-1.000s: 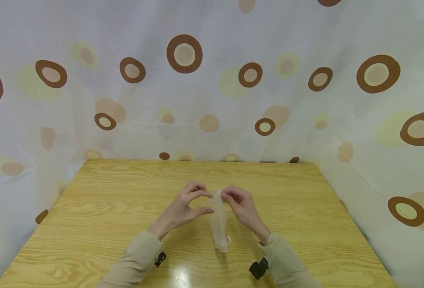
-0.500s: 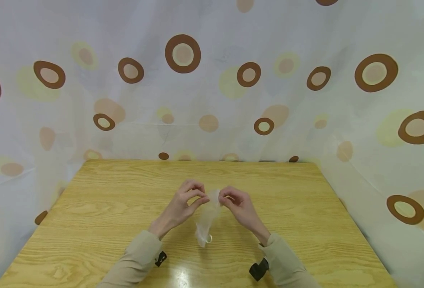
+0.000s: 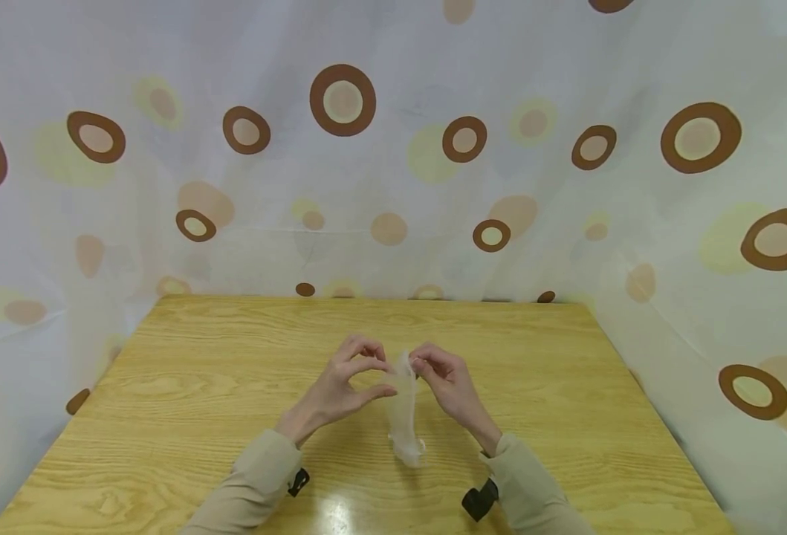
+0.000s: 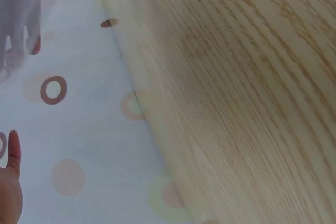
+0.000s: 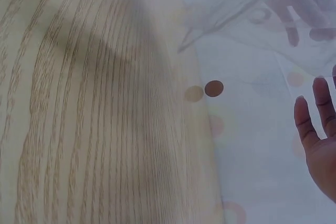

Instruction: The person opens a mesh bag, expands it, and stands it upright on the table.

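Note:
A thin, see-through plastic bag [image 3: 404,416] hangs down between the two hands, above the table. Its top edge is pinched between the thumb and forefinger of my right hand [image 3: 448,380]. On the other side, my left hand [image 3: 336,383] has its thumb and forefinger spread apart, their tips right at the bag's edge; whether they touch the film is unclear. A crumpled lower end with a small loop shows in the head view. Up close, the clear film [image 5: 236,17] crosses the top of the right wrist view, and blurred fingers show through it.
A wooden table [image 3: 246,342] with pale yellow grain lies under both hands. White sheeting [image 3: 393,178] printed with brown rings and pale dots hangs behind it and along its sides. Black straps [image 3: 480,499] show at the sleeves.
Half a second ago the left thumb and forefinger were together, and the bag's lower end hung further left. Now those fingers are apart and the bag has swung back right.

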`<state>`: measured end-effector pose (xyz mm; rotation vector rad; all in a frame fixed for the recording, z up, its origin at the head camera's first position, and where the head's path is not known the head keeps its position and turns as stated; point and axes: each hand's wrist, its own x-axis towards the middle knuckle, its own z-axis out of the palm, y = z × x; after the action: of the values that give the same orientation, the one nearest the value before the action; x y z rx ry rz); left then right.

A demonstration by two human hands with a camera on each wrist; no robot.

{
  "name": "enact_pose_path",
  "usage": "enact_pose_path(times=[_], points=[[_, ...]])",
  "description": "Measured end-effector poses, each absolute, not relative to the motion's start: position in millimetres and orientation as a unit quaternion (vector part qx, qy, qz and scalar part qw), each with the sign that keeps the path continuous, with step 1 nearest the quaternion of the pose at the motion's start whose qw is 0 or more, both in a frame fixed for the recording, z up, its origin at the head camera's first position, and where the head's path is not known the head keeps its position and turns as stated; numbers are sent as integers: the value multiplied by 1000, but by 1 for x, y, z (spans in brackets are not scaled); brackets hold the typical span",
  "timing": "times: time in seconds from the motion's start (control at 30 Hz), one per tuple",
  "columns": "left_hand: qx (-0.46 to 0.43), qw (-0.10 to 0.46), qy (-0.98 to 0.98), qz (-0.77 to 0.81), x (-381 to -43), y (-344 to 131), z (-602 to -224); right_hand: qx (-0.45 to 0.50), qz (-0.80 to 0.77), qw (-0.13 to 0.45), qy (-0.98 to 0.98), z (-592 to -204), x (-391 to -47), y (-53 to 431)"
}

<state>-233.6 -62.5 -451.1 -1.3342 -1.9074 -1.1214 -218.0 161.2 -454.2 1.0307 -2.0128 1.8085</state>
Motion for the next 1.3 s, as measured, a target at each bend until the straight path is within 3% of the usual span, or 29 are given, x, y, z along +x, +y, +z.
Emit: enact_pose_path(times=[0.3, 0.57, 0.97, 1.3], points=[[-499, 280, -704, -421, -232, -61, -446, 336, 625, 116, -695, -454, -217, 164], [-497, 290, -704, -415, -233, -62, -445, 344, 641, 30, -686, -451, -213, 166], [-499, 270, -699, -434, -233, -63, -445, 360, 636, 94, -676, -455, -216, 171], [-518, 233, -697, -438, -233, -63, -446, 377, 659, 61, -648, -454, -216, 172]])
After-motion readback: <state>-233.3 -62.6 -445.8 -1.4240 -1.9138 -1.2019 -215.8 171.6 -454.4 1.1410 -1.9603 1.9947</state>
